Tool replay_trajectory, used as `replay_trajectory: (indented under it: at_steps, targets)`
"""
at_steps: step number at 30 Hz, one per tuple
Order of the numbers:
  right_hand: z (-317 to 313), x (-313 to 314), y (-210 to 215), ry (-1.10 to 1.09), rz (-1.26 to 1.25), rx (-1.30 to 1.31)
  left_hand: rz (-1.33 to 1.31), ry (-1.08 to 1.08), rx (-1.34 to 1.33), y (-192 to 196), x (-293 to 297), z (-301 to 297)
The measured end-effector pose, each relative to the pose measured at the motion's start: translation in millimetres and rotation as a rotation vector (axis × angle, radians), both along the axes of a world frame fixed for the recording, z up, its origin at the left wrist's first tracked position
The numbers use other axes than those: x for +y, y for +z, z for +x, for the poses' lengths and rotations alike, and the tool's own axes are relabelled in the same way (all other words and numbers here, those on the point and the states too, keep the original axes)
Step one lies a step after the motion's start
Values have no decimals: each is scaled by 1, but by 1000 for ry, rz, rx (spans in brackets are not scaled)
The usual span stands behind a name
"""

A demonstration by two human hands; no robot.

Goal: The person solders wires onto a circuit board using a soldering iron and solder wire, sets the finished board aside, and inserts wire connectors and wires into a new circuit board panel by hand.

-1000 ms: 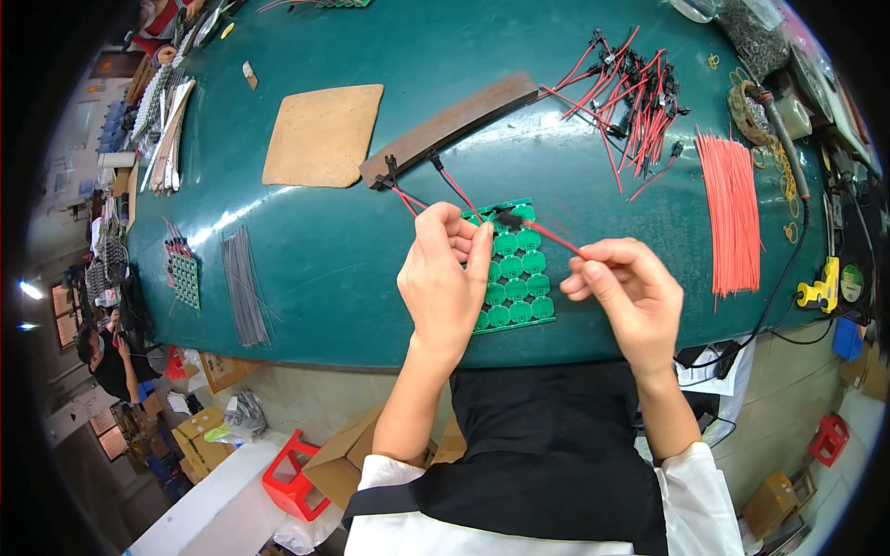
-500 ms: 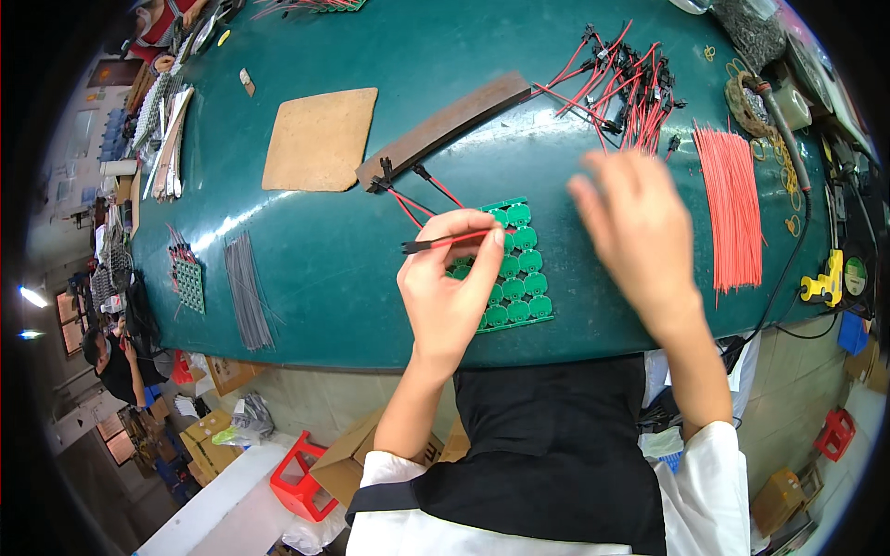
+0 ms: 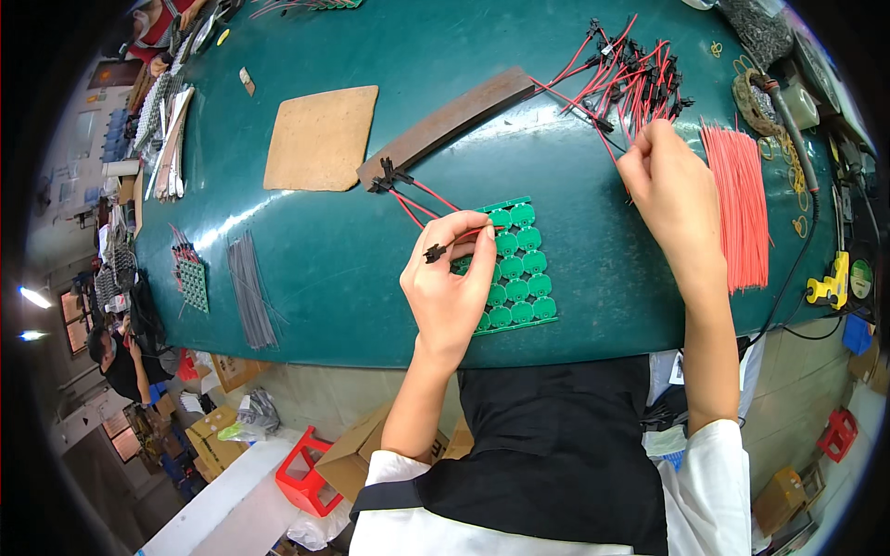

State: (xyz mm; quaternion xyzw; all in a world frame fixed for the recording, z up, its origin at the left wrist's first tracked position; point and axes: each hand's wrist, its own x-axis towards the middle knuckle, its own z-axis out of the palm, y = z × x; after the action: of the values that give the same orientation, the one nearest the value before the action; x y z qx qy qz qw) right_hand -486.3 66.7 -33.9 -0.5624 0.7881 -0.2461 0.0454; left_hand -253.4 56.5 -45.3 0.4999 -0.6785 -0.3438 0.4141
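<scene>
My left hand (image 3: 445, 283) pinches a red-and-black wire lead whose black connector (image 3: 435, 253) sticks out to the left. It hovers over the left part of a panel of green circuit boards (image 3: 515, 269), hiding some of it. Two more leads with black plugs (image 3: 389, 174) run from behind that hand up to a dark bar (image 3: 450, 128). My right hand (image 3: 672, 190) is closed, fingertips together at the lower edge of a heap of red-and-black leads (image 3: 640, 83). What its fingertips hold, if anything, is hidden.
Beside my right hand lies a bundle of red wires (image 3: 739, 208). Further right are a soldering iron (image 3: 788, 130) and a yellow glue gun (image 3: 828, 281). To the left lie a tan board (image 3: 320, 139), grey wires (image 3: 250, 292) and a smaller green panel (image 3: 192, 283).
My right hand has moved up and right to the heap of leads, its fingers closing together. The lead in my left hand has turned, its connector now tilting lower.
</scene>
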Motion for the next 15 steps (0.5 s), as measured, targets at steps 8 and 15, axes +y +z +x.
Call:
replay_trajectory:
  at_steps: [8, 15]
  targets:
    - [6, 27, 19, 25, -178, -961, -45, -34, 12, -1, -2, -2]
    - [13, 40, 14, 100, -379, -1261, -113, -37, -69, 4, -2, -6]
